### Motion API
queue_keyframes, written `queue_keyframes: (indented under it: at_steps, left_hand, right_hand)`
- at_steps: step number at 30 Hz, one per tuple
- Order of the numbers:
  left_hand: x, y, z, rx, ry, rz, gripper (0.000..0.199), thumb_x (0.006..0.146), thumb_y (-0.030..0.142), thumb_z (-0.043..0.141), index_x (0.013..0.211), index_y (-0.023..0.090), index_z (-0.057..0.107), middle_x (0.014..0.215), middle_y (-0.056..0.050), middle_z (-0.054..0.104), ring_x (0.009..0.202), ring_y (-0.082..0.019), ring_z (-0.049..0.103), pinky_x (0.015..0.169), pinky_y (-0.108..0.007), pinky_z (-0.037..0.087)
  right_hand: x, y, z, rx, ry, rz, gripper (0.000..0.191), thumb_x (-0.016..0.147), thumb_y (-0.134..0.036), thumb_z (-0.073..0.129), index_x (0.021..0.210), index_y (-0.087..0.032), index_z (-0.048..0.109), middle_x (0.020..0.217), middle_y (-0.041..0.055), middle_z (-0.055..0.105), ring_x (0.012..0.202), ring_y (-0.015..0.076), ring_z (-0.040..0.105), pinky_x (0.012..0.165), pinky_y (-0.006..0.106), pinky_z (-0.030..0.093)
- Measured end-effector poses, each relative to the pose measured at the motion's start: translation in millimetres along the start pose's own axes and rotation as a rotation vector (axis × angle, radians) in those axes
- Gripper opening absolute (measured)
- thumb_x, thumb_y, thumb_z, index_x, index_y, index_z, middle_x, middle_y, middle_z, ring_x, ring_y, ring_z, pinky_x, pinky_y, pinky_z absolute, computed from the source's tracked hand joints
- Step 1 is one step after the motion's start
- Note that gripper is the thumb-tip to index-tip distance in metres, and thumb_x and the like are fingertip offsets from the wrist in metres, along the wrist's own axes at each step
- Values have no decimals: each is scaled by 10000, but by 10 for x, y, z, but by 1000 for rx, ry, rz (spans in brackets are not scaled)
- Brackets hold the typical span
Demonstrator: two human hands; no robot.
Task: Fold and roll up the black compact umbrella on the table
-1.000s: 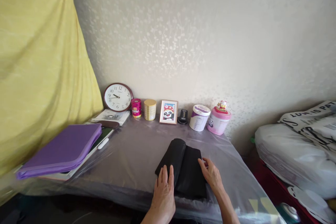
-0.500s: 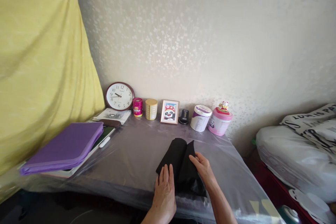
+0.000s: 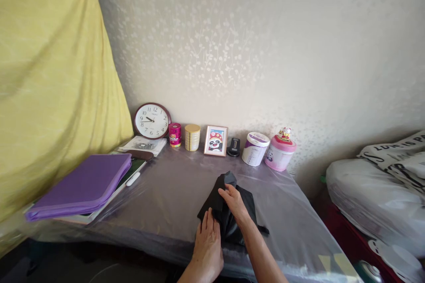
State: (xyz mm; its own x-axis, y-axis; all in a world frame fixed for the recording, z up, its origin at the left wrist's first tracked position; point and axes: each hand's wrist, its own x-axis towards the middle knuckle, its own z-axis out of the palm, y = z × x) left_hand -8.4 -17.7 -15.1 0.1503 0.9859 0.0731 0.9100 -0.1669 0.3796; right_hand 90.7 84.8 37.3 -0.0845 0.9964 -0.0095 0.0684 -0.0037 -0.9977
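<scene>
"Because the black cloth [image 3: 227,221] is creased and folded so freely, can it be taken as soft?"

"Soft and light, it may be judged; no stiffness is suggested by the loose folds. Whether a plain sheet or a thin bag is handled cannot be told."

"Where is it placed?"

"On the bench [image 3: 166,194], near the front edge, where it is laid over a clear plastic cover [image 3: 285,212]. Some sliding is to be expected on that smooth surface, so it is best pinned on one side and pinched by an edge on the other."

"How is the left hand [image 3: 208,241] posed?"

"It is laid nearly flat at the near left part, with the fingers straight, held together and pointed away from the body; nothing is gripped by it."

"And the right hand [image 3: 233,200]?"

"It is set farther up, with the forearm slanted across the right part. The raised far fold appears to be pinched lightly between thumb and fingers."

"Is anything left loose?"

"A narrow strap [image 3: 263,230] is seen just beside the right forearm, and it could easily be caught there."
</scene>
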Motion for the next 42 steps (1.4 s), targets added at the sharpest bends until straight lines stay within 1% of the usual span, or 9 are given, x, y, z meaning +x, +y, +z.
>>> queue_keyframes:
  at_steps: [6,9,11,14,18,24,31,35,42]
  left_hand:
    - [-103,-20,-227,1,40,2,556,798,223,369,1335,85,330,1401,-147,355,1284,-255,327,1027,-403,303]
    - [-168,68,-431,9,134,23,440,823,196,342,1247,120,432,1269,-128,471,1144,-241,455,972,-392,357]
    - [-173,156,-539,-53,173,97,317,839,188,332,1079,199,538,1126,-64,531,1010,-200,509,901,-357,401]
    - [-110,260,-583,-75,188,210,276,826,161,354,1005,215,558,1061,-33,538,968,-196,497,887,-361,405]
    - [33,273,-483,-18,207,260,266,817,143,385,1000,197,571,1037,-36,545,979,-209,485,901,-376,403]
    - [157,157,-338,48,272,169,268,815,109,394,985,184,588,1005,-48,558,942,-206,520,849,-385,454]
    - [173,40,-30,153,437,241,432,809,67,352,1213,113,497,1245,-120,508,1174,-229,459,955,-354,440]
    - [152,4,100,186,449,195,453,828,131,381,1277,147,442,1316,-127,466,1191,-254,458,928,-383,462]
    - [122,14,170,178,407,135,507,838,262,465,1334,247,361,1406,-122,359,1220,-277,431,928,-421,447]
  right_hand:
    - [109,100,-27,-261,15,-51,410,705,-404,578,982,-102,578,497,-73,455,491,104,436,488,239,323]
    - [113,79,-34,-320,-7,-73,383,731,-389,555,983,-102,580,482,-80,439,481,100,416,485,237,305]
    - [100,44,-26,-350,-23,-92,374,742,-392,546,980,-106,588,483,-72,468,491,106,437,498,240,321]
    - [59,-32,0,-339,-124,-119,357,779,-400,498,971,-117,603,570,-15,608,572,135,532,578,262,393]
    - [0,-97,20,-315,-271,-154,304,798,-373,480,923,-141,631,692,33,695,690,156,603,707,288,440]
    - [-30,-19,-14,-231,-358,-115,232,785,-317,521,916,-172,647,744,17,694,697,153,627,697,280,477]
    - [-132,78,-109,-486,-242,-440,232,869,-297,465,956,-229,669,875,32,693,881,169,609,821,310,469]
    - [-80,144,-174,-639,-216,-668,240,889,-262,447,974,-225,668,999,48,680,1030,182,557,921,346,422]
    - [248,257,-224,-878,-158,-717,255,898,-269,434,1024,-226,652,1135,55,639,1180,215,470,1039,457,262]
